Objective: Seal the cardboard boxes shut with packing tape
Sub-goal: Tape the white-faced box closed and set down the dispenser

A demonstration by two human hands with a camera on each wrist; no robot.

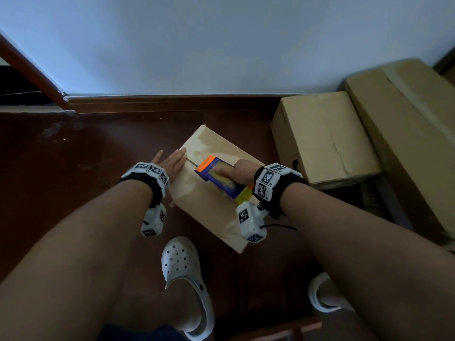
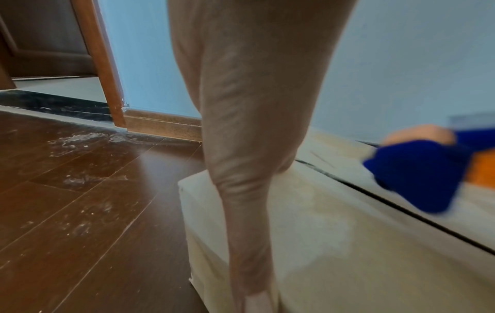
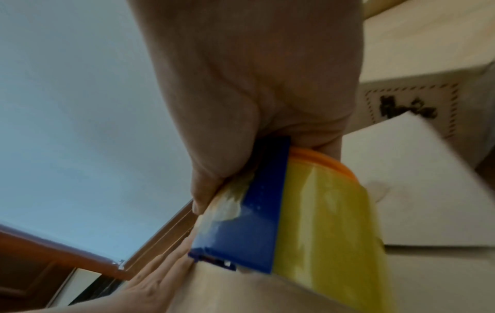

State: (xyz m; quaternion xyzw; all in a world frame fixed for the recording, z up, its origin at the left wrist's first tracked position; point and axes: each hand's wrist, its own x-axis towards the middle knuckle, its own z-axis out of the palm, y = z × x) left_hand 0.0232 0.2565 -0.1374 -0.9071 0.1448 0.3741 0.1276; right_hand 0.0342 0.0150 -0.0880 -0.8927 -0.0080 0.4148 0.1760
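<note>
The small tan cardboard box [image 1: 209, 193] lies on the dark brown wooden floor [image 1: 73, 168], turned cornerwise to the pale wall [image 1: 221, 45], and it serves as the landmark here. On its top sits the blue and orange plastic tape dispenser with its yellowish roll of packing tape [image 1: 219, 179], which the right hand [image 1: 240, 172] grasps from above, fingers wrapped around the roll. The left hand [image 1: 170, 159] lies released and flat, fingers straight, pressed along the box's left edge.

The head view alone shows the whole layout: two larger brown cardboard boxes [image 1: 325, 136] stand to the right of the small box, near it but apart, and white perforated clogs [image 1: 182, 274] sit on the near side. The left wrist view alone shows the dark centre seam [image 2: 348, 184] between the top flaps, with the dispenser [image 2: 418, 175] blurred above it, and whitish scuffs on the floor to the box's left. The right wrist view alone shows the thumb [image 3: 211, 175] clamped on the blue frame [image 3: 241, 222] and the printing on the neighbouring box's side.

To the left of the small box and beyond it toward the skirting board, bare floor lies open; the right side is hemmed in by the larger boxes. The small box's flaps are folded down, so its contents cannot be told
</note>
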